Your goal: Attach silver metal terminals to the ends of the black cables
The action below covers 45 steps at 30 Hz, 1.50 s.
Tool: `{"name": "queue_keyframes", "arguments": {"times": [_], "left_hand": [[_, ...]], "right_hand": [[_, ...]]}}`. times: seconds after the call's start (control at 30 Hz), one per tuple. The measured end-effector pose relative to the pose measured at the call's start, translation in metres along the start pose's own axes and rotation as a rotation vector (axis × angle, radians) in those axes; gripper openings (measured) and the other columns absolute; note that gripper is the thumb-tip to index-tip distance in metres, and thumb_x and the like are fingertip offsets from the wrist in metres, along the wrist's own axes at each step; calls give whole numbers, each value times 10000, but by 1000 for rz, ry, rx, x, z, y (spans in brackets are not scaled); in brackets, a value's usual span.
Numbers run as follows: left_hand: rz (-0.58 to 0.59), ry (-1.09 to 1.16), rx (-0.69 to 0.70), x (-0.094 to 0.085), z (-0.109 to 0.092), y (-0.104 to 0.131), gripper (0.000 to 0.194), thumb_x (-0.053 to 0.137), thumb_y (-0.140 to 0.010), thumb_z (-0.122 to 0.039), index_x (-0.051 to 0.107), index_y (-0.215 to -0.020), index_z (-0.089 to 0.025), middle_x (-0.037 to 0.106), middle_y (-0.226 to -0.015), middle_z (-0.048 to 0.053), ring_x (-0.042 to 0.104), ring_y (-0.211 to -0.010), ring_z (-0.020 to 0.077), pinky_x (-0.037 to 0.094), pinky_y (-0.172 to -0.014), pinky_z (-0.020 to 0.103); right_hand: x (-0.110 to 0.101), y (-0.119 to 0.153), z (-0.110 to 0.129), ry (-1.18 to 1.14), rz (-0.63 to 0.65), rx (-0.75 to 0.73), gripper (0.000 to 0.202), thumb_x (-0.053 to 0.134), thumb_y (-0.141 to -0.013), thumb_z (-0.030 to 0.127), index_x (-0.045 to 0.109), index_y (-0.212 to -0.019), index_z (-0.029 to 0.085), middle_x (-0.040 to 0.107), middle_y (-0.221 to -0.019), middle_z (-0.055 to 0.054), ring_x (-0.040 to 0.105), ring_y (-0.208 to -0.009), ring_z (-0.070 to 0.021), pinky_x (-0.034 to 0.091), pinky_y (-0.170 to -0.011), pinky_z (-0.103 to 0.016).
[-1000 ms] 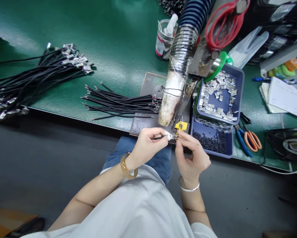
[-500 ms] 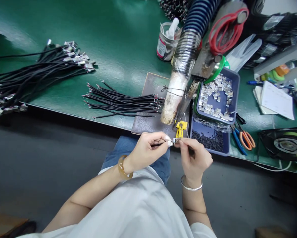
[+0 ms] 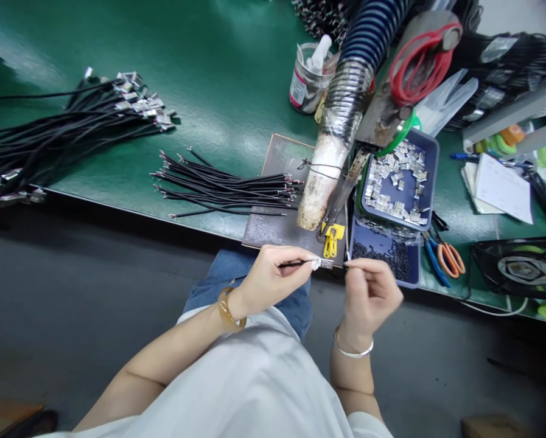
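Connector (image 3: 326,264) on cable (image 3: 292,264) gripped in my left hand (image 3: 269,278)

Clock bearings were taken with twelve o'clock straight ahead of me.

My left hand was closed: thumb and forefinger pinched the black cable close behind the metal connector, whose free end pointed to three o'clock. The connector was in front of me at the near edge of the bench (image 3: 227,91), its open end clear of my fingertips.

My right hand (image 3: 374,298) was at three o'clock from the left, just apart from the connector. Its thumb and forefinger were drawn close together, the other fingers curled in. A dark speck (image 3: 345,265) showed at the fingertips; it was too small to identify, and I could not tell whether the fingers were gripping it.

At about one o'clock from the connector, and near it, I noted a yellow clip-like piece (image 3: 332,241). The stained white hose nozzle (image 3: 318,188) was at twelve o'clock, above a dark plate (image 3: 266,226).

Cables with stripped ends (image 3: 227,185) were at eleven o'clock from my left hand, partly resting on the plate. A larger bundle with metal ends (image 3: 85,131) was farther off at ten o'clock.

Between twelve and one o'clock from my right hand, the lower tray (image 3: 413,267) contained small black pieces (image 3: 385,255); the upper tray (image 3: 430,182), just beyond, contained loose metal shells (image 3: 382,198). Orange-handled pliers (image 3: 450,260) were at two o'clock.
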<state>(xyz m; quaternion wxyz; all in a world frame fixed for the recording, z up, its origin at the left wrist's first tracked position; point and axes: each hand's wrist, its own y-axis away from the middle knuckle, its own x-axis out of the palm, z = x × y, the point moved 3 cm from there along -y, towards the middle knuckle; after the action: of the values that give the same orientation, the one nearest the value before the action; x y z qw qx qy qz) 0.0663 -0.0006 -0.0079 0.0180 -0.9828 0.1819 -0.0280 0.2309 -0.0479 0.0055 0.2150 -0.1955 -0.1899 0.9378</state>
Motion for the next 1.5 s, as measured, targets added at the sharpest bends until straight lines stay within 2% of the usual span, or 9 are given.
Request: {"name": "queue_keyframes", "arguments": {"times": [0.07, 0.13, 0.2, 0.27, 0.4, 0.67, 0.87, 1.2, 1.5], "left_hand": [[-37, 28, -55, -1, 4, -2, 173, 639, -858, -193, 783, -826, -103, 754, -746, 65, 642, -629, 120, 491, -566, 173], [-73, 49, -89, -1, 8, -4, 162, 649, -843, -197, 781, -816, -108, 741, -729, 54, 636, -628, 121, 495, -582, 182], [-92, 55, -104, -1, 9, -6, 146, 658, -826, -193, 778, -808, -113, 735, -733, 49, 632, -639, 121, 490, -588, 182], [-102, 51, -106, 0, 8, -8, 138, 660, -816, -193, 769, -780, -116, 722, -717, 43, 612, -626, 115, 473, -571, 179], [-145, 45, -97, 0, 5, -12, 129, 663, -801, -200, 745, -744, -119, 698, -694, 36, 585, -617, 112, 463, -568, 186], [-207, 42, -118, 1, 6, -19, 157, 666, -794, -243, 723, -710, -122, 607, -599, 6, 491, -551, 93, 392, -514, 196], [-224, 7, -75, 2, 0, -20, 167, 664, -795, -231, 722, -683, -123, 552, -556, -13, 395, -505, 70, 302, -467, 194], [-178, 31, -116, 0, 3, -18, 130, 679, -782, -215, 761, -744, -121, 684, -654, 32, 548, -567, 103, 426, -526, 194], [-210, 23, -105, 0, 2, -19, 129, 687, -780, -222, 761, -739, -125, 676, -636, 28, 544, -554, 102, 431, -519, 195]], "right_hand": [[-5, 0, 1, -97, -161, -65, 121, 593, -951, 231, 640, -1061, 212, 544, -554, 84, 431, -362, -63, 339, -383, -188], [-6, 1, 1, -107, -204, -94, 228, 566, -959, 168, 586, -1179, 227, 668, -652, 61, 509, -362, -75, 386, -376, -189], [-1, 2, 1, 6, -161, -120, 247, 599, -936, 105, 605, -1152, 227, 767, -832, 8, 684, -519, -118, 535, -478, -222], [5, 4, 2, 162, -78, -209, 222, 677, -878, 65, 654, -1036, 219, 790, -944, -21, 775, -761, -175, 635, -671, -281], [18, 7, 2, 342, 65, -390, 237, 719, -828, 29, 666, -968, 212, 783, -1082, -57, 775, -928, -182, 641, -826, -286], [23, 0, -5, 244, 82, -289, 150, 675, -879, 101, 648, -960, 224, 774, -1116, -65, 766, -993, -205, 648, -849, -340], [23, -4, 1, 222, 81, -299, 204, 693, -855, 60, 671, -970, 227, 773, -1117, -51, 760, -1008, -195, 648, -883, -333], [21, 0, -2, 209, 121, -292, 181, 677, -850, 66, 612, -909, 225, 763, -1156, -69, 765, -990, -202, 670, -822, -334], [23, -3, -3, 207, 132, -293, 174, 668, -866, 80, 621, -941, 229, 761, -1159, -61, 760, -1009, -194, 664, -851, -336]]}}
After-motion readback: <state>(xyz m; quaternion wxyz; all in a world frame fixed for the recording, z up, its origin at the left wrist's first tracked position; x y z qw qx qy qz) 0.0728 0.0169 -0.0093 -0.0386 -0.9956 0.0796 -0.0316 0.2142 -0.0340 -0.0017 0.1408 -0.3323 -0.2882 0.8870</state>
